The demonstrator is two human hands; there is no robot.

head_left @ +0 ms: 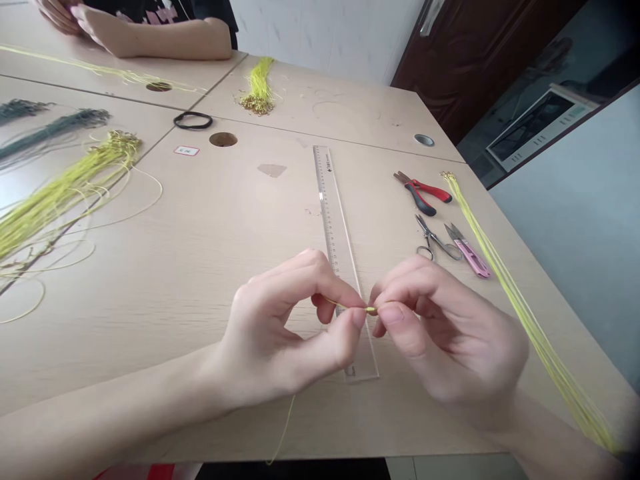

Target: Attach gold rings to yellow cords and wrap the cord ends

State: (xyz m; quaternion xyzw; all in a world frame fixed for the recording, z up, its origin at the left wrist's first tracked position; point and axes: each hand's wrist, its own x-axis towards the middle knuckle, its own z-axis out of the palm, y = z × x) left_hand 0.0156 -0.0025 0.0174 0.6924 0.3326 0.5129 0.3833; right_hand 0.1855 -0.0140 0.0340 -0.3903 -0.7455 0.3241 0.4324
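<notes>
Between my two hands runs a thin yellow-green cord (371, 309) with a small knot-like thickening in the gap. My left hand (300, 320) pinches it between thumb and forefinger, and its loose end hangs below that wrist toward the table's front edge. Thumb and fingers of my right hand (440, 327) are pressed together on the cord just right of the thickening; what lies under those fingertips is hidden. Beneath both hands a clear ruler (345, 267) lies lengthwise on the table, partly covered by them.
On the right lie red-and-black pliers (423, 193), scissors (436, 239), pink thread snips (469, 251) and a long yellow cord bundle (505, 280). More yellow cords (65, 183) and dark cords (60, 130) spread at left. A black loop (193, 121) lies farther back. Another person's arm (170, 40) rests opposite.
</notes>
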